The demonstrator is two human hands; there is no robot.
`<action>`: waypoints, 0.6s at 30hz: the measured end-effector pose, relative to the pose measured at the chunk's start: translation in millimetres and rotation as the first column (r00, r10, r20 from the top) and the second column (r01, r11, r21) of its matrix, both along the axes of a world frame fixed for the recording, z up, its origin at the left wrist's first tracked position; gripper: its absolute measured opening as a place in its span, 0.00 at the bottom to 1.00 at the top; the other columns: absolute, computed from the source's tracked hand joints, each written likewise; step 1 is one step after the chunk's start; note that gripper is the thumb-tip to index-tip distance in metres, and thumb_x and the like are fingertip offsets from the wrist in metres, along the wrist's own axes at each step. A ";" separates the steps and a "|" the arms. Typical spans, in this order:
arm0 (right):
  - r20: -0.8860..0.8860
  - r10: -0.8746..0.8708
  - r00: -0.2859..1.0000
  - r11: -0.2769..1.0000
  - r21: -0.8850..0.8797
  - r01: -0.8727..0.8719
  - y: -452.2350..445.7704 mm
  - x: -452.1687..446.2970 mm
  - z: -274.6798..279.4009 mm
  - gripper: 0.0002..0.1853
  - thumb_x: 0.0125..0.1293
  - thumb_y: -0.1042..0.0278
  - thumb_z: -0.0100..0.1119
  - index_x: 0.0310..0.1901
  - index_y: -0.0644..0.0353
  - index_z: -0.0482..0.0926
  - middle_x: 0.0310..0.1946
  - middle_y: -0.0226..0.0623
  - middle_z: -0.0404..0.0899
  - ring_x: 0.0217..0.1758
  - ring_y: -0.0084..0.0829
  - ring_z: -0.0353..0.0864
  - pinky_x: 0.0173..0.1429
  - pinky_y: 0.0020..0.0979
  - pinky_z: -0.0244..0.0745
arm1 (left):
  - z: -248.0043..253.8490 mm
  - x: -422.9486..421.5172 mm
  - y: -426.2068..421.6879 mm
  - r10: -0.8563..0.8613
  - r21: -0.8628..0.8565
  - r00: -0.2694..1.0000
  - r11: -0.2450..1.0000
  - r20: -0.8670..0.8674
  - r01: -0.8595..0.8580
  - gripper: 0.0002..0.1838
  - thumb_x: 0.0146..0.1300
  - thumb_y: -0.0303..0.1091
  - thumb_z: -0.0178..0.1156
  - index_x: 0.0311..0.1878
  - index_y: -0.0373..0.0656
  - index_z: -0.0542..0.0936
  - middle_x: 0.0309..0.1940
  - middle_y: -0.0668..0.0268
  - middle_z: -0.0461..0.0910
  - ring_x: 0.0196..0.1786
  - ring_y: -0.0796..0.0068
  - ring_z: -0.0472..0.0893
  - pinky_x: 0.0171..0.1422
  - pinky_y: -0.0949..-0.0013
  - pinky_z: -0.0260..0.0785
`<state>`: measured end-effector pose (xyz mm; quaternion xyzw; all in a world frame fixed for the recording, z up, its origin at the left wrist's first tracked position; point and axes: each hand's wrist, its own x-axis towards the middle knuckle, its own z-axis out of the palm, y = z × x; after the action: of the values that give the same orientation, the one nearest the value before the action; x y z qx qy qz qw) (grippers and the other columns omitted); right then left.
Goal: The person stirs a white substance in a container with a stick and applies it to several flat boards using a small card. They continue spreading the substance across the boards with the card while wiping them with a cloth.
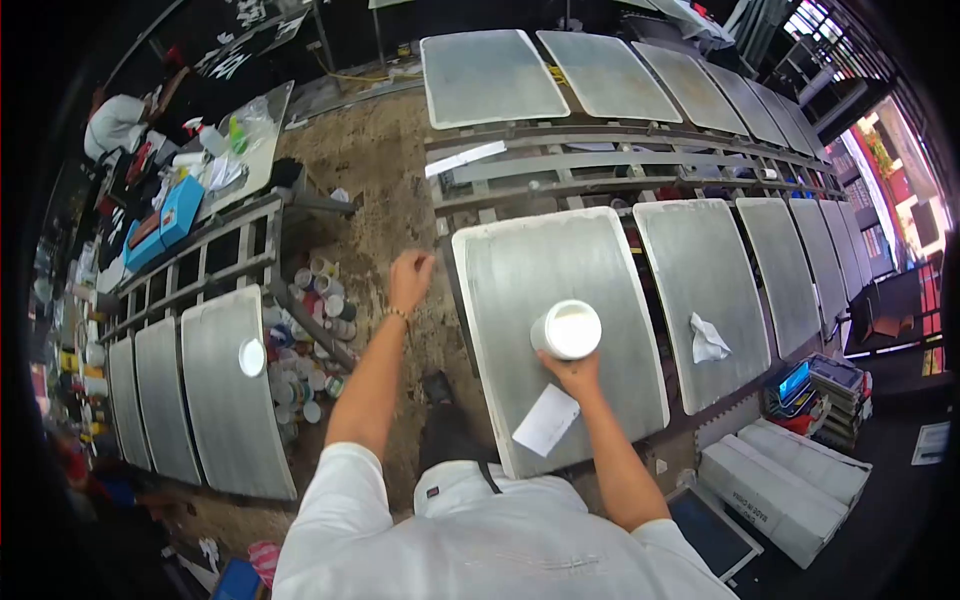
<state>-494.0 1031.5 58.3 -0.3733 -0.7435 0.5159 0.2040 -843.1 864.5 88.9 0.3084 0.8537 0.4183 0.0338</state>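
My right hand is wrapped round the near side of a white plastic tub with a white top. The tub is over a grey flat board with a pale border; whether it touches the board I cannot tell. A white paper slip lies near my right wrist on the same board. Beyond the board's left edge, my left hand hangs in the air above the floor. Its fingers are curled in, and nothing shows in them.
More grey boards line the racks to the right; one bears a crumpled white paper. Tubs crowd beneath the left rack, and a white container is on a left board. Long cartons lie at lower right. Another person is at far left.
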 end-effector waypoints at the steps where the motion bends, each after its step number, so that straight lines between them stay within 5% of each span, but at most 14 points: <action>1: -0.019 -0.024 1.000 0.999 0.038 0.025 -1.9 1.5 -3.3 0.49 0.41 0.57 0.88 0.63 0.66 0.68 0.56 0.46 0.80 0.59 0.39 0.81 0.63 0.39 0.77 | 0.7 -30.1 22.9 -0.062 -0.007 0.996 0.998 -0.061 0.062 0.13 0.65 0.38 0.64 0.40 0.36 0.85 0.40 0.53 0.84 0.46 0.51 0.83 0.51 0.53 0.74; 5: 0.120 -0.054 0.991 0.997 -0.041 0.059 -11.2 1.9 28.8 0.39 0.45 0.58 0.87 0.57 0.64 0.78 0.52 0.41 0.84 0.56 0.35 0.83 0.61 0.37 0.79 | 1.8 -136.1 113.0 -0.202 -0.078 0.945 0.979 -0.258 0.189 0.10 0.63 0.35 0.64 0.43 0.40 0.85 0.43 0.52 0.84 0.48 0.50 0.82 0.52 0.50 0.75; 7: 0.179 -0.081 0.981 0.991 -0.088 0.098 -20.8 4.7 44.3 0.37 0.48 0.60 0.85 0.59 0.63 0.78 0.54 0.40 0.83 0.57 0.35 0.82 0.63 0.37 0.77 | -10.7 -162.7 147.1 -0.218 -0.256 0.853 0.961 -0.474 0.103 0.14 0.61 0.31 0.63 0.50 0.40 0.83 0.47 0.53 0.83 0.49 0.51 0.83 0.55 0.53 0.76; 10: 0.078 -0.101 0.992 0.995 0.028 0.099 -24.8 2.2 48.3 0.41 0.49 0.60 0.84 0.64 0.63 0.75 0.57 0.41 0.81 0.60 0.37 0.80 0.65 0.37 0.75 | -26.8 -186.3 177.1 -0.274 -0.427 0.810 0.904 -0.519 0.032 0.12 0.60 0.31 0.64 0.47 0.42 0.82 0.50 0.56 0.82 0.52 0.51 0.81 0.51 0.54 0.78; 12: 0.200 -0.081 0.977 0.997 0.018 0.079 -29.6 6.1 51.9 0.44 0.49 0.60 0.84 0.67 0.62 0.72 0.59 0.42 0.79 0.62 0.37 0.78 0.67 0.37 0.74 | -29.5 -189.6 174.9 -0.327 -0.439 0.786 0.895 -0.524 0.079 0.09 0.59 0.29 0.63 0.42 0.41 0.82 0.46 0.54 0.83 0.49 0.52 0.83 0.49 0.55 0.79; 14: 0.104 -0.098 0.990 0.995 0.038 0.095 -27.6 -2.8 54.9 0.45 0.49 0.60 0.84 0.68 0.62 0.71 0.60 0.43 0.79 0.62 0.38 0.78 0.67 0.36 0.73 | -15.8 -196.0 170.9 -0.364 -0.522 0.844 0.844 -0.394 0.120 0.06 0.60 0.31 0.62 0.39 0.42 0.81 0.40 0.54 0.84 0.44 0.51 0.85 0.46 0.52 0.80; 16: 0.089 -0.121 0.989 0.992 0.058 0.116 -23.0 -7.3 61.9 0.44 0.48 0.60 0.84 0.67 0.63 0.72 0.58 0.42 0.80 0.61 0.38 0.79 0.66 0.37 0.74 | -7.0 -204.3 163.6 -0.315 -0.415 0.817 0.904 -0.483 0.103 0.08 0.63 0.32 0.61 0.43 0.42 0.84 0.36 0.53 0.86 0.39 0.48 0.86 0.43 0.51 0.79; 18: 0.084 -0.129 0.988 0.991 0.048 0.126 -28.0 -3.0 62.7 0.43 0.48 0.60 0.85 0.65 0.63 0.74 0.56 0.42 0.81 0.60 0.37 0.80 0.66 0.37 0.74 | -0.9 -208.1 143.9 -0.145 -0.049 0.976 0.989 -0.161 0.139 0.12 0.66 0.34 0.62 0.49 0.43 0.86 0.38 0.51 0.87 0.37 0.52 0.87 0.40 0.54 0.76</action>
<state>-497.0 1003.5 121.0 -0.4377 -0.7371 0.4693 0.2120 -1051.2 1008.3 88.0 0.4013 0.8370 0.3720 -0.0009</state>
